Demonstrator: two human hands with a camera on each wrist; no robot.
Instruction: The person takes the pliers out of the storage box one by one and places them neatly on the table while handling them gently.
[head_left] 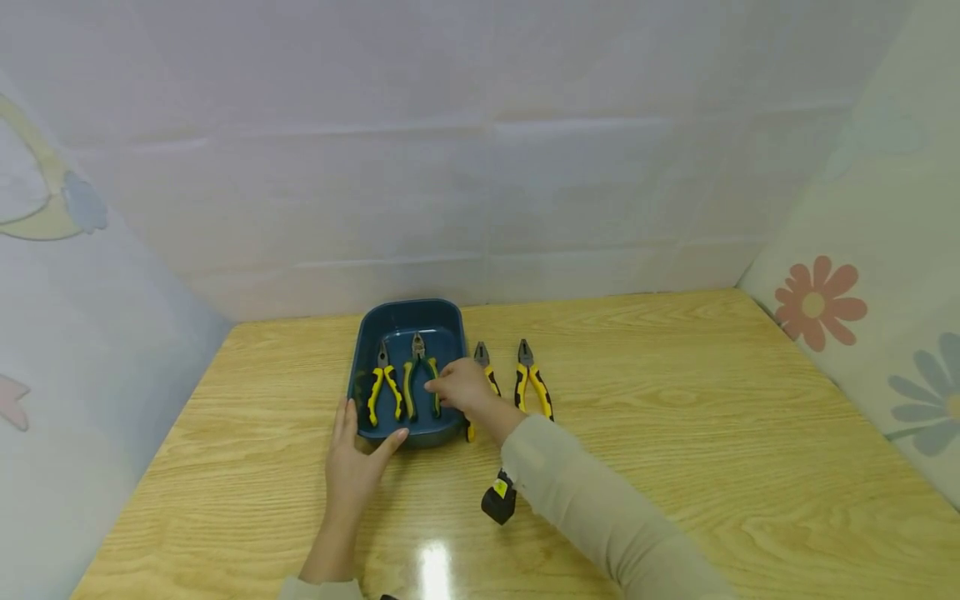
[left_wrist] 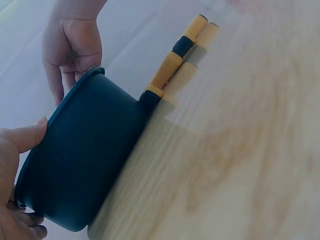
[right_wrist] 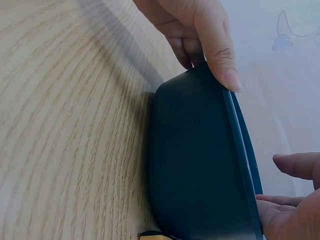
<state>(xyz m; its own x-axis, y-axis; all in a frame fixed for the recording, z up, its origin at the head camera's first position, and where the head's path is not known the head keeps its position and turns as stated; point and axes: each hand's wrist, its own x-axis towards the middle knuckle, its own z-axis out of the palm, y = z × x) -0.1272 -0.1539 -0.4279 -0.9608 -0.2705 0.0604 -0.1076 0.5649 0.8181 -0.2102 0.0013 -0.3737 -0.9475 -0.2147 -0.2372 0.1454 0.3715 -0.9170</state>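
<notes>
A dark blue plastic tray stands on the table with two pairs of pliers inside. The left pair is yellow-and-black pliers; beside it lie green-and-yellow pliers, their head toward the back. My left hand grips the tray's near left corner, thumb over the near rim and fingers along the left wall, as the right wrist view also shows. My right hand reaches over the right rim, fingertips by the green pliers' right handle. In the right wrist view its thumb stands apart from the fingers, which dip behind the rim.
Right of the tray lie two more yellow-and-black pliers: one partly under the right hand, the other partly behind the forearm. A black wrist device hangs below the right sleeve. A pale wall rises behind the wooden table.
</notes>
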